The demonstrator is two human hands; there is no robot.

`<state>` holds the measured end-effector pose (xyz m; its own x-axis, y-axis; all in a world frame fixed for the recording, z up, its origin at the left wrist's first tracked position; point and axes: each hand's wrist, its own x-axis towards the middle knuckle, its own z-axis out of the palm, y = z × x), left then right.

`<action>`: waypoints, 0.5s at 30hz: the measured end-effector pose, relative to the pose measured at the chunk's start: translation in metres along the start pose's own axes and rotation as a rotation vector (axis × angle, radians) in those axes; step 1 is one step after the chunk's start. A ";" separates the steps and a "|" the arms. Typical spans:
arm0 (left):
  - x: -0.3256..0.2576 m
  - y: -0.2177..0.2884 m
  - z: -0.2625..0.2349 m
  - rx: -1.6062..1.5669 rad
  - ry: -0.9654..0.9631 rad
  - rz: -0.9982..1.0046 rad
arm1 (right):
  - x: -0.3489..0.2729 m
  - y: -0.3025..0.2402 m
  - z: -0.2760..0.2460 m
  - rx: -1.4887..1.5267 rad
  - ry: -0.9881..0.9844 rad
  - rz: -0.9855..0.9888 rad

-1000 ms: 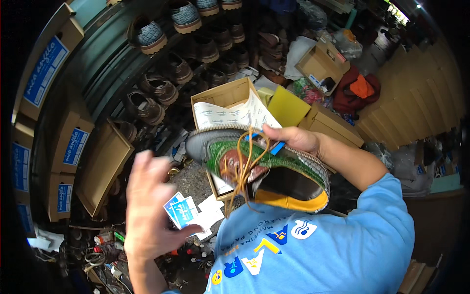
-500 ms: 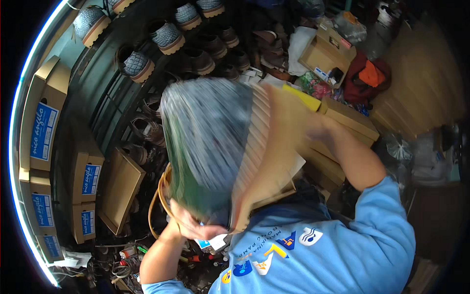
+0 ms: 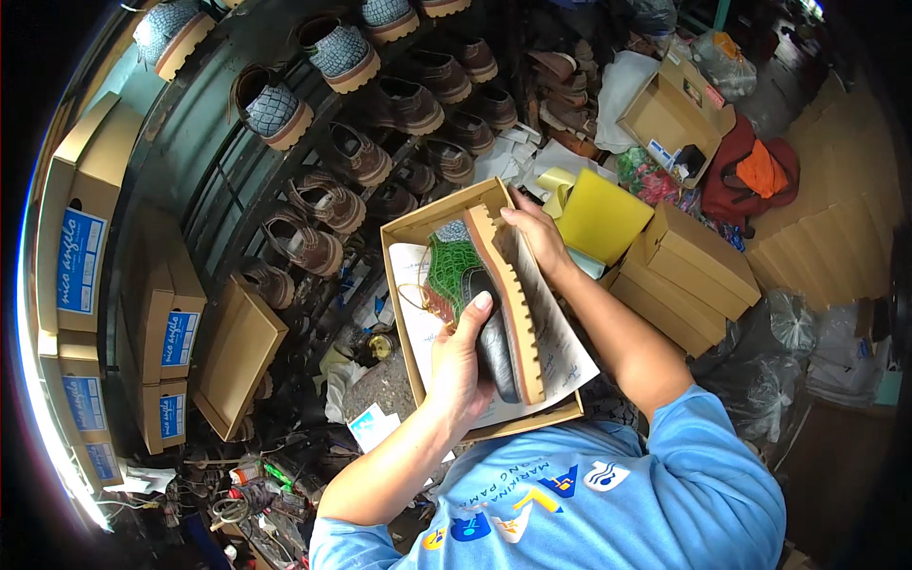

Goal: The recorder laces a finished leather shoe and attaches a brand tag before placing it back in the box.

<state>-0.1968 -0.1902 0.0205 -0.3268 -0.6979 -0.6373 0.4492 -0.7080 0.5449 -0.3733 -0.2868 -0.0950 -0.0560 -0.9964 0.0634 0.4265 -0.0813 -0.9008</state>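
A shoe (image 3: 465,275) with green, grey and black textured panels and a ridged tan sole lies on its side in an open cardboard shoebox (image 3: 402,332). Printed white tissue paper (image 3: 560,366) lines the box. My left hand (image 3: 461,366) is closed around the shoe's near part, thumb on top; its other fingers are mostly hidden. By the far right corner, my right hand (image 3: 537,233) grips the box's edge, its thumb over the rim close to the sole. Tan laces (image 3: 425,302) loop out at the shoe's left.
Racks at left hold several brown shoes (image 3: 309,242) and grey textured shoes (image 3: 337,52). Labelled shoeboxes (image 3: 81,256) stack at far left, beside an upright box lid (image 3: 242,356). At right are closed boxes (image 3: 698,261), a yellow sheet (image 3: 603,217) and a red bag (image 3: 750,176).
The shoe, formerly large and blurred close to the camera, is now down in the shoebox. My left hand moved down with it; my right hand came in to the box's edge.
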 end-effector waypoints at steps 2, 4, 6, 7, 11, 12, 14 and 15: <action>0.002 -0.003 -0.003 0.097 0.067 0.121 | -0.007 -0.014 0.024 -0.074 0.174 0.088; 0.003 -0.010 0.004 0.098 0.053 0.089 | -0.007 0.006 0.004 -0.312 0.170 0.001; 0.005 -0.014 0.005 0.077 0.066 0.067 | -0.013 0.033 0.001 0.148 0.191 0.129; 0.006 -0.015 -0.003 -0.006 0.075 0.065 | -0.018 0.034 0.013 0.342 0.129 0.260; -0.008 -0.015 -0.005 -0.037 0.045 0.016 | -0.044 0.053 -0.001 0.221 0.218 0.255; -0.019 -0.013 -0.006 -0.061 0.024 -0.039 | -0.049 0.044 0.008 0.220 0.197 0.272; -0.031 -0.015 -0.005 -0.082 0.023 -0.104 | -0.066 0.007 0.033 0.240 0.123 0.342; -0.031 -0.019 -0.005 -0.068 0.027 -0.111 | -0.072 0.005 0.026 0.156 0.092 0.322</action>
<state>-0.1916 -0.1542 0.0272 -0.3556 -0.6116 -0.7068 0.4671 -0.7713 0.4324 -0.3430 -0.2157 -0.0931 0.0259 -0.9658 -0.2579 0.5680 0.2265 -0.7913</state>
